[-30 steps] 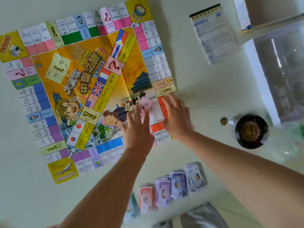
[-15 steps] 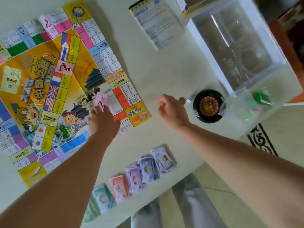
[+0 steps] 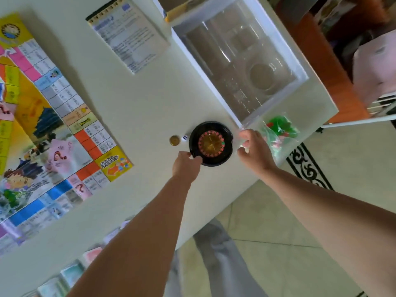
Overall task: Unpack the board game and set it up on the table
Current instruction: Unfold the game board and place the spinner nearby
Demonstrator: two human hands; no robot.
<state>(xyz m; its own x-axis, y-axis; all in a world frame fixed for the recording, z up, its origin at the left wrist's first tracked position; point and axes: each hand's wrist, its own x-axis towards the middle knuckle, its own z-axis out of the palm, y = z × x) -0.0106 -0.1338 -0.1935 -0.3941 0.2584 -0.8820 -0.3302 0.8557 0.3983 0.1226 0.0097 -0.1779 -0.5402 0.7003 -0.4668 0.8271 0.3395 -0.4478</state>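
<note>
Since the board (image 3: 53, 125) lies flat and the money (image 3: 70, 273) sits in piles, both left of the wheel (image 3: 211, 143), I think most of the job is done. The bag (image 3: 278, 133) of bits, just right of the wheel, looks unopened. The wheel sits between my hands. My left hand (image 3: 186, 166) grips its near rim. My right hand (image 3: 255, 151) pinches the bag's edge, fingers curled.
</note>
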